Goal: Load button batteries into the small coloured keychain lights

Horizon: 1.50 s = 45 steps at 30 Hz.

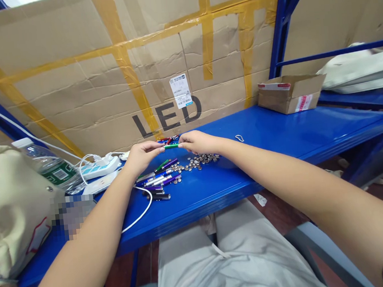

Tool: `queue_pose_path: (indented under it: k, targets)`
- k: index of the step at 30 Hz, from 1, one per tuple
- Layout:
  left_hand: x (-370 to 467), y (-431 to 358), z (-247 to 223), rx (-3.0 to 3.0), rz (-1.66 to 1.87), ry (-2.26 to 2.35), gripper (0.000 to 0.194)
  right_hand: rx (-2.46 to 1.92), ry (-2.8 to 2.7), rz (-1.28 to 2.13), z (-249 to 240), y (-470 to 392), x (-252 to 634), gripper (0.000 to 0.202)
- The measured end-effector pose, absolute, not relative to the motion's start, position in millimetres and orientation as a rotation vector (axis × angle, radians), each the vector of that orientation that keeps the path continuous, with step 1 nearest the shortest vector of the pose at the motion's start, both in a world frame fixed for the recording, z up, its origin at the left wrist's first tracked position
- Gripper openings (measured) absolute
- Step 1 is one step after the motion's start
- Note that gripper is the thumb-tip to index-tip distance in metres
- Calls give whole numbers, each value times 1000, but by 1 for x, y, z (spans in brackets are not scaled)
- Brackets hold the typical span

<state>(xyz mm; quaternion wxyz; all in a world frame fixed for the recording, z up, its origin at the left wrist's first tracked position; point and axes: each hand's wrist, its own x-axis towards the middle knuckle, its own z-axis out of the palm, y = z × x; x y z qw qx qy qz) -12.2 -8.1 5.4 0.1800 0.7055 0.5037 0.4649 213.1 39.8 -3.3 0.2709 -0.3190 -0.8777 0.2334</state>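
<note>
A slim green tube (171, 147) is held level above the blue shelf, one end in each hand. My left hand (144, 156) pinches its left end, and my right hand (196, 142) grips its right end. Under and in front of my hands lies a loose group of purple, silver, green, blue and black tubes (157, 181). Small round silver button-like pieces (201, 160) are heaped just below my right hand. Partly hidden behind the green tube are several red and blue tubes (169, 140).
A power strip (99, 167) with white cables, a water bottle (49, 166) and a cream bag (10, 201) stand at the left. A metal carabiner (239, 138) and an open cardboard box (288, 93) are on the right. Taped cardboard (98, 93) rises behind the shelf (267, 154).
</note>
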Motion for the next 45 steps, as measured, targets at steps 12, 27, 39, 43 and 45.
queue_pose_path:
  k: [12, 27, 39, 43, 45]
  targets:
    - [-2, -5, -6, 2340, 1423, 1280, 17, -842, -2141, 666, 0, 48, 210, 45]
    - [-1, -6, -11, 3025, 1581, 965, 13, -1015, -2016, 915, -3, 42, 209, 59]
    - [7, -11, -4, 2559, 1416, 1274, 21, -1017, -1950, 1110, 2, 41, 209, 56]
    - [9, -12, -4, 2200, 1336, 1348, 31, -1087, -2034, 1012, 4, 40, 211, 59]
    - [11, -13, -3, 2086, 1283, 1326, 36, -1092, -2087, 951, 3, 42, 212, 60]
